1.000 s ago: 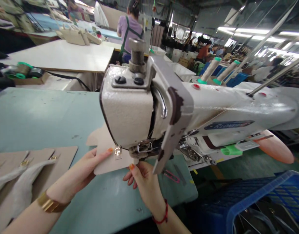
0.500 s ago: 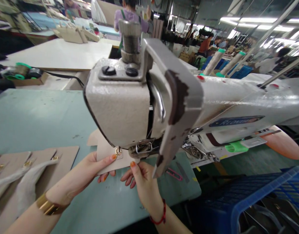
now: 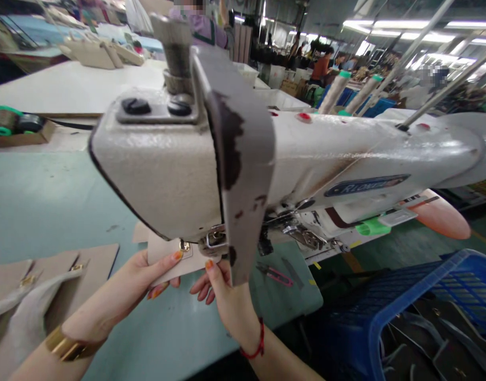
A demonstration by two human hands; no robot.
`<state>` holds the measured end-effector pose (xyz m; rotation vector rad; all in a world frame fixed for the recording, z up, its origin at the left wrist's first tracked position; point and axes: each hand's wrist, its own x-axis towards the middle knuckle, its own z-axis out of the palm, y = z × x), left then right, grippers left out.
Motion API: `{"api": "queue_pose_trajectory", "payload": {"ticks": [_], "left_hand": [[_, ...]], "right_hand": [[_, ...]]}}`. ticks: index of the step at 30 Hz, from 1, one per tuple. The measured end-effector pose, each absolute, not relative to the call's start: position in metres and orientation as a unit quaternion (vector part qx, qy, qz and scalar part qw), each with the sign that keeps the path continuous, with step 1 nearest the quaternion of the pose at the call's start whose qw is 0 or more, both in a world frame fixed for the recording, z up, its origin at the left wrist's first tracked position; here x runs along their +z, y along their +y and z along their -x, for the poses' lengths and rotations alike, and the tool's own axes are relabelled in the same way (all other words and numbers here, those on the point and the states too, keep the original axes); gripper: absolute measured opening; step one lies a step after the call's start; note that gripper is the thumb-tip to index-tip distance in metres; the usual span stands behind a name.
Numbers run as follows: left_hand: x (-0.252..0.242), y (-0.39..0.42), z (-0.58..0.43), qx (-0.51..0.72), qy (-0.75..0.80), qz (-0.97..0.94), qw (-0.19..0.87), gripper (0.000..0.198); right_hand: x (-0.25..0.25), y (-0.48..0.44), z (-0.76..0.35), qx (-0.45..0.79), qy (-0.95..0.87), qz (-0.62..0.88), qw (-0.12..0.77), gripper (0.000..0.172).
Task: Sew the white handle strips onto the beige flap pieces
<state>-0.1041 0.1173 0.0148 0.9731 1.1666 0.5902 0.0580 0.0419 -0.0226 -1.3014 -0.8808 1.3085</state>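
Observation:
A beige leather-like panel [image 3: 167, 270] with a gold metal clasp [image 3: 184, 245] lies under the head of a white sewing machine [image 3: 159, 174]. My left hand [image 3: 155, 272] pinches the panel's left side, thumb on top just below the clasp and fingers underneath. At the panel's right edge, my right hand [image 3: 222, 286] has its thumb on top and its fingers curled below the edge. The machine's grey guard bar covers part of that hand. Needle and presser foot are hidden behind the machine head.
Several beige panels with gold clasps [image 3: 68, 275] lie at left on the green table [image 3: 40, 206]. Pink-handled thread snips [image 3: 280, 276] rest right of my hands. A blue plastic crate [image 3: 369, 328] holding dark pieces stands at lower right. Thread cones [image 3: 336, 92] stand behind the machine.
My view has shifted right, so the machine sits further left in the picture. Both hands keep their hold on the panel, with little visible movement against the machine.

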Motion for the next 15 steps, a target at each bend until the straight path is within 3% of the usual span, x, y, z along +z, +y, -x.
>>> {"api": "queue_pose_trajectory", "payload": {"ticks": [15], "left_hand": [[0.009,0.122,0.109,0.227,0.498,-0.486,0.681,0.036]], "right_hand": [[-0.028,0.046,-0.051,0.56,-0.34,0.54,0.528,0.065]]}}
